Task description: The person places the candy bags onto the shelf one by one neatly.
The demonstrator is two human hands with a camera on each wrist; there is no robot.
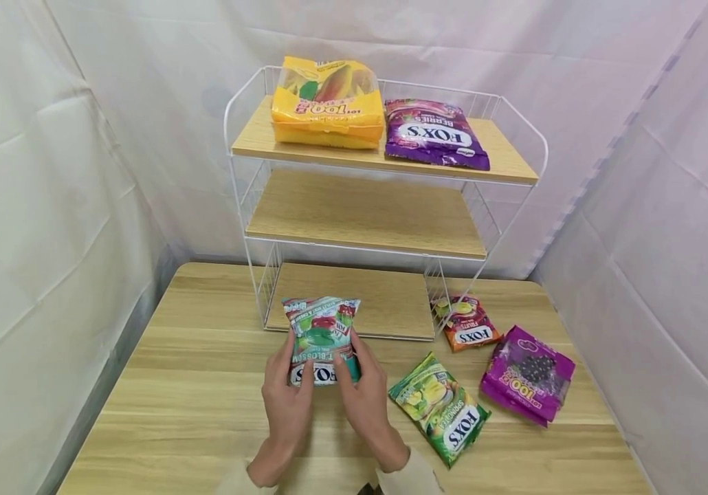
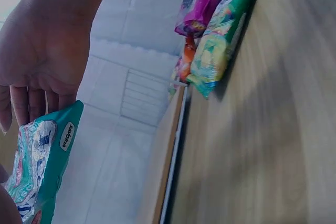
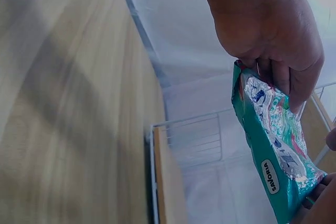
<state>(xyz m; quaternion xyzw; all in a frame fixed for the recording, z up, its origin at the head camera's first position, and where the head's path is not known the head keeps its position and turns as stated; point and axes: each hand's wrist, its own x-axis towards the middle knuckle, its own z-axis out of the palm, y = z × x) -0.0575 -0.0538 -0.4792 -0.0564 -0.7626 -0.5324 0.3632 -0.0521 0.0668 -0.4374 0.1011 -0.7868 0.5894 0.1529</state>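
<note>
A teal Fox's candy bag (image 1: 322, 337) with red and green candies pictured on it is held up above the table, before the rack's lowest board. My left hand (image 1: 286, 389) grips its left side and my right hand (image 1: 363, 394) its right side, thumbs on the front face. The left wrist view shows the bag's teal bottom (image 2: 56, 153) with a Savoria label, the left hand (image 2: 50, 51) around one end. In the right wrist view the right hand (image 3: 273, 40) has its fingers at one end of the bag (image 3: 262, 150).
A white wire rack with wooden boards (image 1: 366, 210) stands at the back. Its top holds a yellow mango bag (image 1: 329, 106) and a purple Fox's Berries bag (image 1: 434, 134). On the table's right lie a green Fox's bag (image 1: 440, 409), a purple bag (image 1: 528, 375) and an orange-red Fox's bag (image 1: 468, 323).
</note>
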